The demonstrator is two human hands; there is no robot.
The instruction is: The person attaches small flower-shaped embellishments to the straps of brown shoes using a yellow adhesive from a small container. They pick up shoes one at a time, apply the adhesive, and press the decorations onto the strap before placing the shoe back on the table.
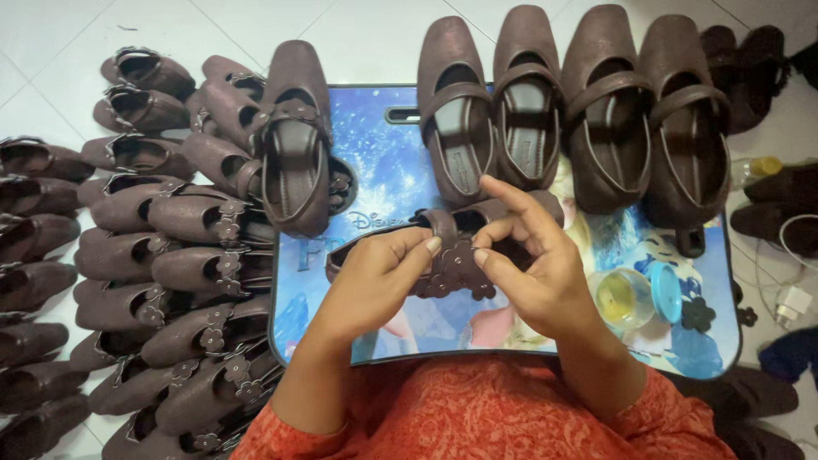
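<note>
Hands meet over a blue lap tray (375,170) resting across the person's knees. The left hand (375,277) curls around a dark brown shoe (443,223) lying sideways on the tray, thumb and fingers closed on its strap. The right hand (537,264) pinches a flower trim (456,277) against that strap, forefinger stretched out above. Four plain strapped shoes (571,102) stand in a row at the tray's far edge. A small glue pot (622,298) sits open just right of the hands, its blue lid (666,292) beside it. Finished shoes (196,273) with flowers pile up on the floor to the left.
</note>
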